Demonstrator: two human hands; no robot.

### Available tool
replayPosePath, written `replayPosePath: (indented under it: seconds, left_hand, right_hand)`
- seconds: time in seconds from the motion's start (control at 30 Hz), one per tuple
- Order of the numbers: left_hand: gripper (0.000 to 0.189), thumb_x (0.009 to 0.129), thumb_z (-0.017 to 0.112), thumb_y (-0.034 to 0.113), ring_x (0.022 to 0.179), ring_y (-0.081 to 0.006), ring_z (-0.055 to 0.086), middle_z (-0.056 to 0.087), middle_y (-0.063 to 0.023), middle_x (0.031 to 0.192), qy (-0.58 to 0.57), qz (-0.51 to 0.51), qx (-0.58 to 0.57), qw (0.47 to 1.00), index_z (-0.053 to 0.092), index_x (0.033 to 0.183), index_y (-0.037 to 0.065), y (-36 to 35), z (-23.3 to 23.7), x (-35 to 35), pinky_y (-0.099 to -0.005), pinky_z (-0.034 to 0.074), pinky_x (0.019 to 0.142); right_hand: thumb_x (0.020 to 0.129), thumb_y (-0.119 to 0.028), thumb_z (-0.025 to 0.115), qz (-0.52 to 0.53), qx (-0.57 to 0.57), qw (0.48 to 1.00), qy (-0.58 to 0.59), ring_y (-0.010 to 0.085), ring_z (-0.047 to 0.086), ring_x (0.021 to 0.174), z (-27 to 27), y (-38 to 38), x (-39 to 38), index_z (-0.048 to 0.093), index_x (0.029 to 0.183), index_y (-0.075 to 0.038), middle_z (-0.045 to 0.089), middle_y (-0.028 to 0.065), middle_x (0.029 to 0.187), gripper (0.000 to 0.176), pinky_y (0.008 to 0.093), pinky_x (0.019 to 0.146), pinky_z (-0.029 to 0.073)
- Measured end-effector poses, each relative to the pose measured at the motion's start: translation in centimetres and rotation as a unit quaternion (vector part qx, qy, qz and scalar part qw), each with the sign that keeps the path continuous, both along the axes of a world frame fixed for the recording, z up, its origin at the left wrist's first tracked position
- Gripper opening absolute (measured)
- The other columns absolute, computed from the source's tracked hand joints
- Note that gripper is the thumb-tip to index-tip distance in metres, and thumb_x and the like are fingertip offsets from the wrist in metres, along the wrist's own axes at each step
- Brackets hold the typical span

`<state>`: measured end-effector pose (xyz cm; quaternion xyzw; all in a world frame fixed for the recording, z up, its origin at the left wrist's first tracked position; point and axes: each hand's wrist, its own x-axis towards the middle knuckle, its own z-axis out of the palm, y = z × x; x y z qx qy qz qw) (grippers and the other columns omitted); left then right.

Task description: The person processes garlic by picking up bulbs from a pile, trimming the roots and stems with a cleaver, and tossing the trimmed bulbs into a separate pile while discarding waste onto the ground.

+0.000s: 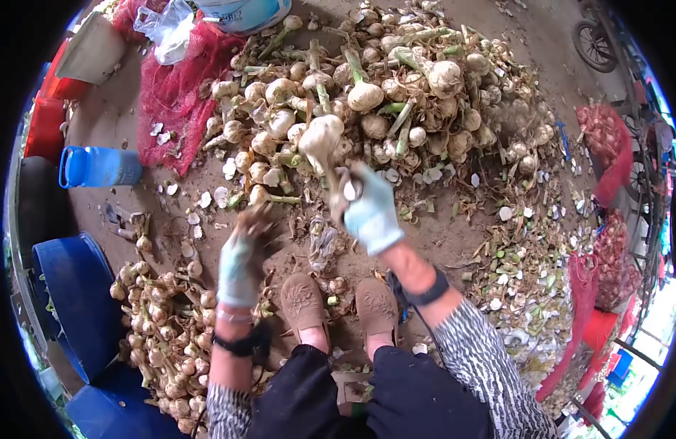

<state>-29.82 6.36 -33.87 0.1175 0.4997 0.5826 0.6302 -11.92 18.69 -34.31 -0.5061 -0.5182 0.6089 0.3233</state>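
Observation:
My right hand [368, 212], in a pale glove with dark-stained fingers, is closed around the stem of a large white garlic bulb [322, 139]. The bulb points away from me, over the near edge of a big heap of garlic [447, 113]. A small shiny pale piece [352, 191] shows at those fingers; I cannot tell what it is. Lower on the left, my left hand [244, 252] wears a similar stained glove, its fingers smeared by motion. It hovers between the heap and a second pile of garlic [166, 336] with shorter stems.
Peelings and cut stems [524, 271] litter the floor at right. Leftward are a blue jug [100, 167], a red mesh bag [173, 95] and a blue tub [78, 300]. Filled red net sacks [612, 256] line the right side. My shoes [376, 304] stand between the piles.

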Motion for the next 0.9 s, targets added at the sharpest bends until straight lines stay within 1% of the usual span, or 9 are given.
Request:
replayPosePath:
  seconds: [0.1, 0.17, 0.23, 0.3, 0.37, 0.43, 0.7, 0.77, 0.9]
  left_hand:
    - [0.057, 0.078, 0.062, 0.043, 0.097, -0.0234, 0.057, 0.058, -0.0096, 0.107, -0.189, 0.015, 0.032, 0.981, 0.049, 0.116, 0.003, 3.4, -0.8, 3.9, -0.0371, 0.045, 0.086]
    - [0.057, 0.077, 0.065, 0.038, 0.096, -0.0212, 0.058, 0.060, -0.0086, 0.103, -0.164, 0.031, 0.041, 0.985, 0.048, 0.115, 0.000, 3.7, -0.3, 5.0, -0.0341, 0.046, 0.086]
    - [0.055, 0.074, 0.069, 0.031, 0.090, -0.0215, 0.060, 0.060, -0.0110, 0.101, -0.187, 0.031, 0.043, 0.981, 0.049, 0.113, -0.002, 2.8, -0.7, 4.3, -0.0318, 0.050, 0.078]
    - [0.055, 0.070, 0.073, 0.027, 0.081, -0.0220, 0.063, 0.060, -0.0131, 0.098, -0.107, -0.028, 0.086, 0.990, 0.050, 0.110, -0.003, 2.9, -0.2, 4.0, -0.0300, 0.052, 0.068]
    - [0.055, 0.065, 0.076, 0.022, 0.076, -0.0212, 0.063, 0.060, -0.0134, 0.093, -0.089, -0.068, 0.037, 0.993, 0.051, 0.107, -0.004, 2.2, -0.4, 2.9, -0.0288, 0.052, 0.061]
    - [0.058, 0.061, 0.079, 0.019, 0.077, -0.0172, 0.062, 0.061, -0.0096, 0.092, 0.015, -0.125, 0.003, 0.992, 0.051, 0.107, -0.003, 1.4, -0.5, 2.9, -0.0278, 0.052, 0.064]
    - [0.073, 0.066, 0.077, 0.011, 0.089, -0.0135, 0.058, 0.060, -0.0063, 0.100, 0.066, -0.099, 0.027, 0.993, 0.035, 0.125, -0.002, -1.3, -3.1, 3.7, -0.0279, 0.049, 0.077]
    - [0.071, 0.067, 0.076, 0.009, 0.089, -0.0134, 0.057, 0.059, -0.0071, 0.102, 0.205, -0.191, 0.038, 0.959, 0.036, 0.125, -0.002, -1.4, -3.8, 3.4, -0.0290, 0.049, 0.078]
    - [0.070, 0.066, 0.075, 0.005, 0.089, -0.0134, 0.058, 0.060, -0.0071, 0.102, 0.133, -0.100, 0.006, 0.986, 0.037, 0.123, -0.002, -1.6, -3.7, 3.8, -0.0285, 0.049, 0.079]
  right_hand:
    - [0.070, -0.008, 0.061, 0.083, -0.013, 0.996, -0.028, 0.0191, 0.057, 0.058, -0.3, -6.1, 1.4, 0.052, 0.077, -0.002, 0.054, 0.0113, 0.065, 0.012, 0.0323, 0.052, 0.044]
    - [0.068, -0.009, 0.063, 0.122, -0.051, 0.991, -0.038, 0.0256, 0.054, 0.057, 0.0, -7.7, 2.6, 0.052, 0.078, -0.002, 0.052, 0.0124, 0.066, 0.016, 0.0340, 0.052, 0.043]
    - [0.069, -0.012, 0.065, 0.157, 0.129, 0.970, -0.131, 0.0288, 0.055, 0.058, 2.5, -7.2, 4.3, 0.054, 0.084, 0.000, 0.053, 0.0127, 0.067, 0.022, 0.0349, 0.053, 0.045]
    - [0.069, -0.013, 0.066, 0.098, -0.106, 0.986, -0.087, 0.0276, 0.055, 0.059, 4.9, -6.3, 5.0, 0.055, 0.084, 0.000, 0.053, 0.0123, 0.068, 0.023, 0.0345, 0.054, 0.045]
    - [0.065, -0.014, 0.067, 0.104, -0.088, 0.981, -0.140, 0.0296, 0.056, 0.062, 3.4, -5.5, 5.1, 0.055, 0.084, -0.001, 0.054, 0.0129, 0.070, 0.025, 0.0357, 0.056, 0.047]
    - [0.062, -0.012, 0.065, 0.210, 0.241, 0.928, -0.192, 0.0328, 0.056, 0.067, 3.2, -5.2, 4.9, 0.055, 0.084, -0.003, 0.055, 0.0140, 0.074, 0.026, 0.0383, 0.058, 0.047]
    - [0.055, -0.007, 0.063, 0.322, 0.221, 0.887, -0.248, 0.0364, 0.057, 0.074, 1.8, -6.3, 4.0, 0.055, 0.086, -0.004, 0.057, 0.0155, 0.077, 0.032, 0.0411, 0.063, 0.048]
    - [0.055, -0.006, 0.063, 0.276, 0.234, 0.905, -0.223, 0.0369, 0.057, 0.074, -0.2, -6.3, 4.2, 0.055, 0.085, -0.004, 0.057, 0.0159, 0.076, 0.031, 0.0415, 0.063, 0.047]
    - [0.057, -0.003, 0.063, 0.245, 0.237, 0.916, -0.213, 0.0411, 0.053, 0.071, 0.5, -6.5, 3.4, 0.053, 0.076, -0.001, 0.052, 0.0187, 0.071, 0.021, 0.0426, 0.058, 0.045]
